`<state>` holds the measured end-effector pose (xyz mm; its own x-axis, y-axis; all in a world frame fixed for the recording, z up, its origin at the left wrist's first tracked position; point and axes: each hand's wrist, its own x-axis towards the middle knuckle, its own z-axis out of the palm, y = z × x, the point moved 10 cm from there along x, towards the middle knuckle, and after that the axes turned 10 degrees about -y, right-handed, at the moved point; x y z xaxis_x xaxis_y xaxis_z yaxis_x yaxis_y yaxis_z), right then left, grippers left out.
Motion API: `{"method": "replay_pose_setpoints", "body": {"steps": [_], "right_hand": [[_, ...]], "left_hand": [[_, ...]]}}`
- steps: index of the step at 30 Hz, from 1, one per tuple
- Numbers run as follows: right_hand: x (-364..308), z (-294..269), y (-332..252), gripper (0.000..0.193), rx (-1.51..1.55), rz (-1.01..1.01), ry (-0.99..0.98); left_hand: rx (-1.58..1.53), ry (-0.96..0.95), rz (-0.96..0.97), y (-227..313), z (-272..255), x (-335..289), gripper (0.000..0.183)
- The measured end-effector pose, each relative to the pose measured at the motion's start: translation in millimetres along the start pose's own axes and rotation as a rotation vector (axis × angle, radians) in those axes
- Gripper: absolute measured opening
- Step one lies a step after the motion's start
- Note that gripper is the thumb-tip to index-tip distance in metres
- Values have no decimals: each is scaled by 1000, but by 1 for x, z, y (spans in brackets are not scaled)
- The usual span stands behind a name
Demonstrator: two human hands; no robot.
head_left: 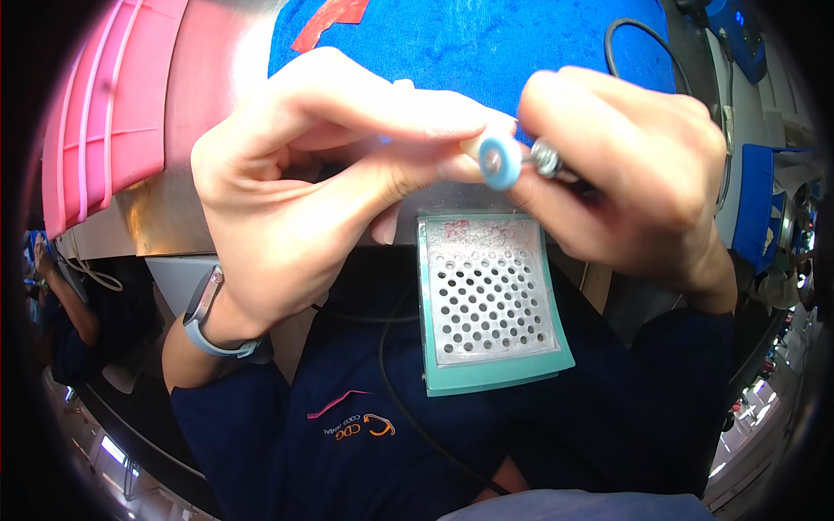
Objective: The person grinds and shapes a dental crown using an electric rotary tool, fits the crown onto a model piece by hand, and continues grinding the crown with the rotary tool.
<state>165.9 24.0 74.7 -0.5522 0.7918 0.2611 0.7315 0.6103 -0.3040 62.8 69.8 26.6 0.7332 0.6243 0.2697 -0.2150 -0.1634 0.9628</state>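
Observation:
My left hand point(278, 174) is closed in a pinch. Between its thumb and fingertips sits a small pale piece point(470, 146), mostly hidden by the fingers, so its exact shape cannot be made out. My right hand point(630, 156) wraps round a rotary handpiece, whose metal nose point(546, 160) shows at the fingers while the body is covered. A light blue polishing wheel point(499, 162) on its tip lies against or very close to the pale piece. Both hands meet above a perforated metal plate point(491, 304) in a green frame point(486, 380).
A blue towel point(469, 43) covers the far worktop, with a red strip point(339, 19) on it. Pink trays point(109, 122) stand at left. At right are a cable point(627, 24), a blue device point(737, 35) and a blue bin point(754, 208). Another person's arm point(76, 306) shows far left.

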Motion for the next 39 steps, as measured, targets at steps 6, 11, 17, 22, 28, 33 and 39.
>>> {"method": "replay_pose_setpoints", "body": {"steps": [6, 11, 17, 22, 28, 33, 39], "right_hand": [[1, -2, 1, 21, 4, 19, 4], [6, -4, 2, 21, 15, 30, -4], [10, -11, 1, 21, 8, 20, 18], [9, -12, 1, 20, -6, 33, 32], [8, -12, 2, 19, -25, 39, 33], [9, -12, 2, 19, -17, 31, 30], [10, -12, 0, 20, 2, 24, 20]], "left_hand": [[17, -6, 8, -1, -1, 1, 14], [21, 0, 7, -2, -3, 0, 15], [43, -30, -46, -1, 1, 4, 14], [57, -28, -73, -1, 2, 3, 13], [62, -37, -50, 0, 4, 4, 12], [81, -37, -36, 2, 4, 4, 12], [77, -36, -19, 3, 3, 3, 11]]}}
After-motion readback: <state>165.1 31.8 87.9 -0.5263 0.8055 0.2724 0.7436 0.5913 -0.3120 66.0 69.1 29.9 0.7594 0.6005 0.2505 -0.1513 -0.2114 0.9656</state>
